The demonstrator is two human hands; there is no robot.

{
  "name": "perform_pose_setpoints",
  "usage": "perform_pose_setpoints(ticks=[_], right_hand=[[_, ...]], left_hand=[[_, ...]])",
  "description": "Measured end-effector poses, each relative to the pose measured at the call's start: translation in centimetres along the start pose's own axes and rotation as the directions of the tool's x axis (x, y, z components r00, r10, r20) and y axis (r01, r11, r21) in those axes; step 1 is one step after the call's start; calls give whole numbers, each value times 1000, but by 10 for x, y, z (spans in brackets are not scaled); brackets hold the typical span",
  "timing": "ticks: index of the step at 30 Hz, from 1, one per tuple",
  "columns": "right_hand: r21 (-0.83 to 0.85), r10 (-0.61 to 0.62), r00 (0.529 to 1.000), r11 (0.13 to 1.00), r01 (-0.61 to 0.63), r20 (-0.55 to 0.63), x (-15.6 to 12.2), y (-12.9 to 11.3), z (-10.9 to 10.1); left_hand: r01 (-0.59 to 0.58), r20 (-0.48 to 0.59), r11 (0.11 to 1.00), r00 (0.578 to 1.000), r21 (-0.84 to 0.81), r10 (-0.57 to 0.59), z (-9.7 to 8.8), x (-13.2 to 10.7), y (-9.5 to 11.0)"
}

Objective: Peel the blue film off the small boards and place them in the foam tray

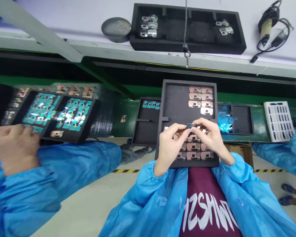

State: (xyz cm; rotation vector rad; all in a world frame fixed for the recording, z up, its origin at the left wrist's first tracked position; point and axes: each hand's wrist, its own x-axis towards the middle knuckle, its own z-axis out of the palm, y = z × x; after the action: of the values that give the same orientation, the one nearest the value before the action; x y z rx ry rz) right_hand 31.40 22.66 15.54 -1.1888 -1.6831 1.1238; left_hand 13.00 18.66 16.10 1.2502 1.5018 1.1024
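Green bench [118,126] flanked black tray [176,98]; over tray, left hand [168,144] and right hand [210,137], pinched closed, held small dark part [190,125]

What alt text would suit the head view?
The person's left hand and right hand hold a small dark part above a black tray of copper-coloured pieces; at left, a co-worker's hand is near turquoise pieces.

A white shelf [84,19] above a green bench [122,130]; a striped line [127,171] crosses the pale floor [88,200].
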Motion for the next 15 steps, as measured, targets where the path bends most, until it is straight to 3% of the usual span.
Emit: perform_pose_setpoints(ticks=[4,9,15], right_hand=[[-55,-72,997,996,70,-29,-4,5,-1],[-137,-113,990,986,100,-88,-9,14,0],[-433,-396,898,855,284,-191,-16,21,-1]], left_hand=[[-12,18,999,1000,29,12,8,0,3],[80,49,987,996,-137,-74,20,4,-5],[88,38,982,996,-165,-83,24,6,-9]])
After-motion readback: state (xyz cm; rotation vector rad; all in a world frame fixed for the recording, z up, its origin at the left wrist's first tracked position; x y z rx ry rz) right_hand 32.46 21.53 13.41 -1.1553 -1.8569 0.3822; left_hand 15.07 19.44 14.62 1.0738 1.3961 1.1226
